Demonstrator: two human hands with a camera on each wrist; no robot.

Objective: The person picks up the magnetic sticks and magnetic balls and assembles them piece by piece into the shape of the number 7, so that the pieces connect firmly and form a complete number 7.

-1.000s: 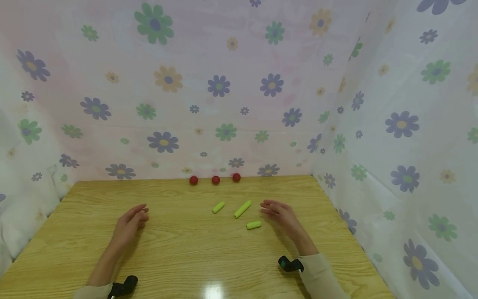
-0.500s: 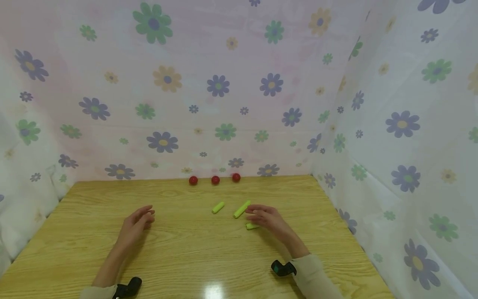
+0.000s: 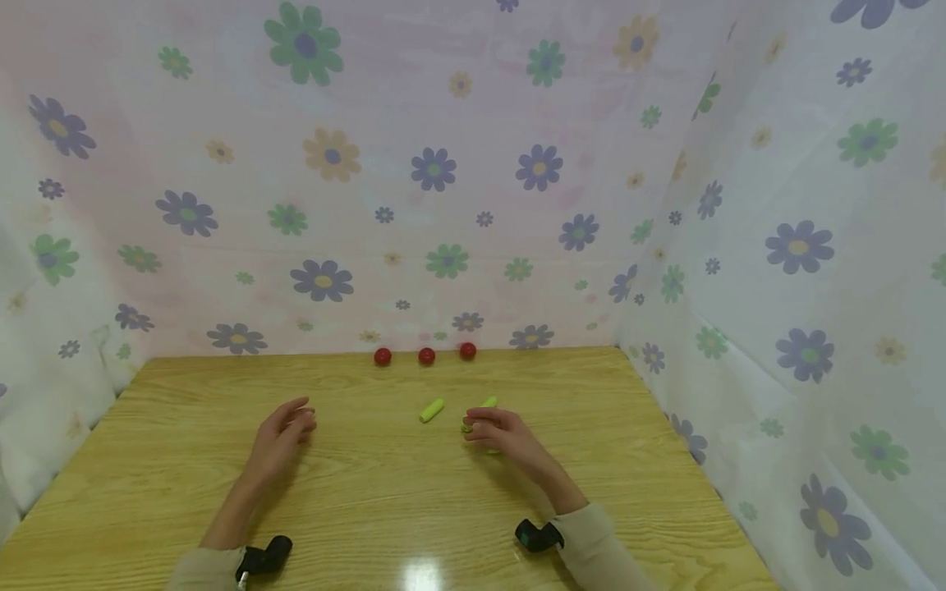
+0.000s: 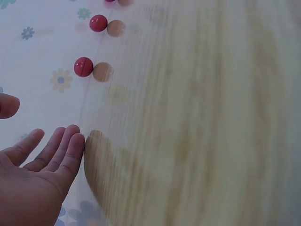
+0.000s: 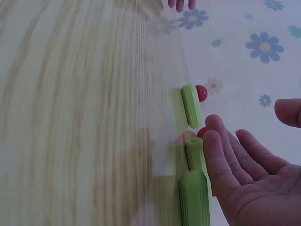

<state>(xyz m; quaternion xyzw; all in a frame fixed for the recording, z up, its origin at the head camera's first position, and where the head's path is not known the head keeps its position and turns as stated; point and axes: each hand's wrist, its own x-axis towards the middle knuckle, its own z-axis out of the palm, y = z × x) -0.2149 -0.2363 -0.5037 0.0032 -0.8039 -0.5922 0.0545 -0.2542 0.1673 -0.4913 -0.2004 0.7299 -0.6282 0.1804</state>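
Note:
Three ribbed light-green sticks lie on the wooden table (image 3: pixel 355 492). The left stick (image 3: pixel 432 410) is fully in sight in the head view. My right hand (image 3: pixel 510 443) hovers over the other two, covering most of the longer stick (image 3: pixel 490 402) and nearly all of the nearest stick (image 5: pixel 194 197). In the right wrist view its fingers (image 5: pixel 216 155) extend beside the sticks, thumb apart, gripping nothing. My left hand (image 3: pixel 279 439) is held over the table's left half, fingers loosely extended and nothing in them. Its palm and spread thumb show in the left wrist view.
Along the table's back edge sit three shiny red balls: a left ball (image 3: pixel 382 357), a middle ball (image 3: pixel 426 356) and a right ball (image 3: pixel 468 351). A flower-printed curtain (image 3: pixel 473 164) rises behind the table and at both sides. Each wrist wears a black camera (image 3: pixel 539 536).
My right hand has moved left from beside the sticks to above the two right ones. My left hand has shifted slightly right. Sticks and balls have stayed put.

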